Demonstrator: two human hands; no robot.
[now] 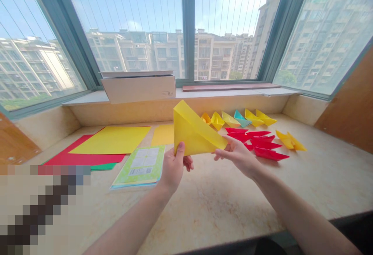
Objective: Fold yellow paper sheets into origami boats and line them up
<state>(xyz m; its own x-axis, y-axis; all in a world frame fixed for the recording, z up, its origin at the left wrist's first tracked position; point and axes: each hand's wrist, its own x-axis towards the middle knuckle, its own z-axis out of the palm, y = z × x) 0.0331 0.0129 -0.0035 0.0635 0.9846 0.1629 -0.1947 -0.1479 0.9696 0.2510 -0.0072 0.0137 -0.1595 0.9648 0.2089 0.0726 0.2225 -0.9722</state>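
Observation:
A folded sheet of yellow paper [194,132], roughly triangular with a flap along its slanted edge, is held up above the stone ledge. My left hand [175,165] grips its lower left corner, thumb on the near face and fingers behind. At the lower right corner, my right hand [237,156] pinches the paper between thumb and fingers. Behind my right hand lie several red folded paper boats [265,142]. Beyond them stands a row of yellow boats [253,118] with a teal boat [241,119] among them.
Large yellow sheets [113,140] lie over red sheets [84,150] on the left. A green paper packet [142,165] sits beside my left forearm. Another yellow folded piece [290,141] rests at the right. On the windowsill is a white box [140,88].

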